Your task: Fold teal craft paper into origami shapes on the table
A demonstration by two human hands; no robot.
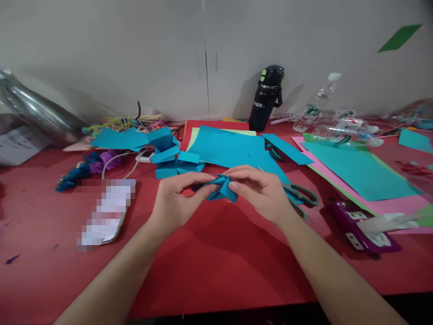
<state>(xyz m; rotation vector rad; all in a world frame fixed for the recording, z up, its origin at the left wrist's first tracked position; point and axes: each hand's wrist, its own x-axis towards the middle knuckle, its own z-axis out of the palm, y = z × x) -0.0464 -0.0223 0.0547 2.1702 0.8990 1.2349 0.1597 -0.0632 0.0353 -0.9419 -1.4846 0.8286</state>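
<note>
A pale wall (135, 54) fills the top of the frame, and a red table (216, 280) fills most of the rest. A big silver jug (40, 108) is at the upper left, by a white box (20, 144). On the right, a blue sheet (365, 171) lies on top of a pink sheet (389, 205). Another blue sheet (226, 144) lies just above the middle, over some red and yellow paper.

The left hand (179, 198) and the right hand (260, 192) meet in the middle of the frame. A black bottle (264, 106) stands near the wall, right of the middle at the top. To its right, one clear bottle (313, 110) stands up and another clear bottle (345, 133) lies on its side. A phone (110, 212) lies at the left, partly blurred out. A purple box (365, 225) is at the lower right. Green-handled scissors (304, 195) lie just right of the right hand. Folded blue pieces (165, 151) sit above the left hand.

The small folded paper (223, 188) is blue and is up in both hands, in the middle. The left fingers and thumb pinch its left side. The right fingers and thumb pinch its right side.
</note>
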